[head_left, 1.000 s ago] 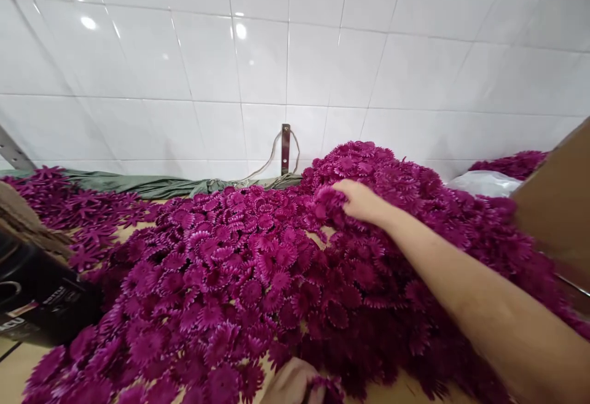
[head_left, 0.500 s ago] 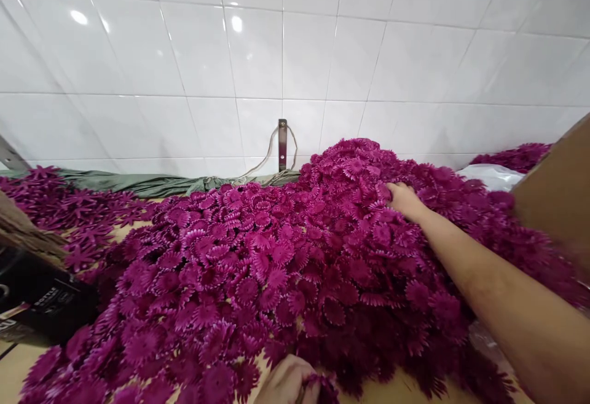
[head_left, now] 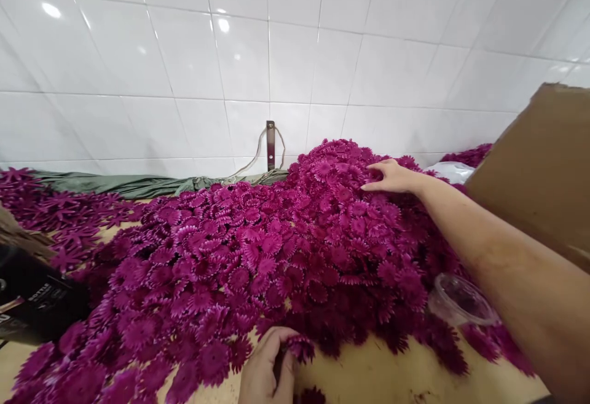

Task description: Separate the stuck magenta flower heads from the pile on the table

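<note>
A big heap of magenta artificial flower heads [head_left: 258, 250] with toothed petals covers most of the table. At the front edge of the heap, my left hand [head_left: 270, 364] pinches a magenta flower head [head_left: 300, 348] between thumb and fingers; whether more are stacked in it I cannot tell. My right hand [head_left: 391, 176] is stretched across to the upper right of the pile, thumb and fingers apart, just at the surface of the flowers, with nothing visible between them.
A cardboard sheet or box side [head_left: 539, 170] leans at the right. A clear plastic tub [head_left: 463, 299] lies beneath my right forearm. At left stands a black container [head_left: 41, 293]. Green cloth [head_left: 124, 184] runs along the tiled wall [head_left: 295, 59], below a metal bracket [head_left: 270, 146].
My right hand has drawn up slightly and its fingers have spread. My left hand has come up a little with the flower head. The view has shifted to the right, showing the tub.
</note>
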Demonstrator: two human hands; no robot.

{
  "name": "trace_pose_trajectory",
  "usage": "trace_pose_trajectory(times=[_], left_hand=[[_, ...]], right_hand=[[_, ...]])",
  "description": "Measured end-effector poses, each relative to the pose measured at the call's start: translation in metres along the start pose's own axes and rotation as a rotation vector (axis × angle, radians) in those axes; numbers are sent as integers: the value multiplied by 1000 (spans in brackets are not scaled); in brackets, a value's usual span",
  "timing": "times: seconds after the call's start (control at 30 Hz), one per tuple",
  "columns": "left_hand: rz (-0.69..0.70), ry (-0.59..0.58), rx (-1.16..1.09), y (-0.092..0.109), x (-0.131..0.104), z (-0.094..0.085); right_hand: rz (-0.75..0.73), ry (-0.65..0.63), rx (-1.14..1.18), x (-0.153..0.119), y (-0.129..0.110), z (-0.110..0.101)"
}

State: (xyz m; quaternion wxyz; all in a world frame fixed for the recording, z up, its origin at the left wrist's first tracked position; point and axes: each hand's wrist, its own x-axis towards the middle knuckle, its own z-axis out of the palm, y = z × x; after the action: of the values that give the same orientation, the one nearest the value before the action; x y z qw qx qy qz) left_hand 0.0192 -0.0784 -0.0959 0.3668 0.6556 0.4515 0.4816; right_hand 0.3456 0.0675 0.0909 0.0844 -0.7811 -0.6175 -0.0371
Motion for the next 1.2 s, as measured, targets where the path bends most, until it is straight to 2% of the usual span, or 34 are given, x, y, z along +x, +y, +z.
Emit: trace_pose_trajectory(times=[0.1, 0.13, 0.2, 0.23, 0.3, 0.33, 0.37, 0.43, 0.5, 0.63, 0.73, 0.8, 0.93, 1.03, 1.13, 1.2], left_hand=[[-139, 17, -38, 8, -2, -2], [-173, 4, -57, 11, -3, -3], [-225, -53, -113, 17, -4, -3], [-244, -94, -148, 21, -3, -2], [-267, -172, -224, 28, -2, 0], [-271, -193, -259, 32, -2, 1], [-271, -199, -288, 36, -1, 3], [-278, -190, -337, 42, 0, 6], [-311, -191, -380, 46, 0, 9], [-391, -236, -440, 49, -4, 14], [-387, -275, -438, 53, -5, 17], [-351, -258, -412, 59, -4, 19], [-280, -211, -388, 66, -2, 19], [-321, -194, -404, 62, -3, 19], [-372, -144, -431, 54, 1, 23], [-389, -140, -444, 50, 8, 27]], right_hand=[[-16, 117, 104, -40, -24, -13], [-57, 199, 150, -61, -36, -12], [-143, 203, 200, -111, -63, -1], [-203, 151, 253, -138, -77, 9], [-386, -60, 515, -188, -103, 34], [-442, -126, 586, -208, -113, 47], [-461, -169, 641, -225, -121, 58], [-390, -175, 722, -243, -130, 74], [-323, -131, 776, -246, -131, 82], [-350, -73, 840, -241, -119, 86], [-344, -32, 837, -241, -112, 86], [-317, 26, 793, -237, -107, 85], [-127, 203, 712, -205, -85, 77], [-10, 320, 684, -175, -63, 70], [-60, 400, 634, -167, -60, 67], [-126, 348, 681, -177, -70, 69]])
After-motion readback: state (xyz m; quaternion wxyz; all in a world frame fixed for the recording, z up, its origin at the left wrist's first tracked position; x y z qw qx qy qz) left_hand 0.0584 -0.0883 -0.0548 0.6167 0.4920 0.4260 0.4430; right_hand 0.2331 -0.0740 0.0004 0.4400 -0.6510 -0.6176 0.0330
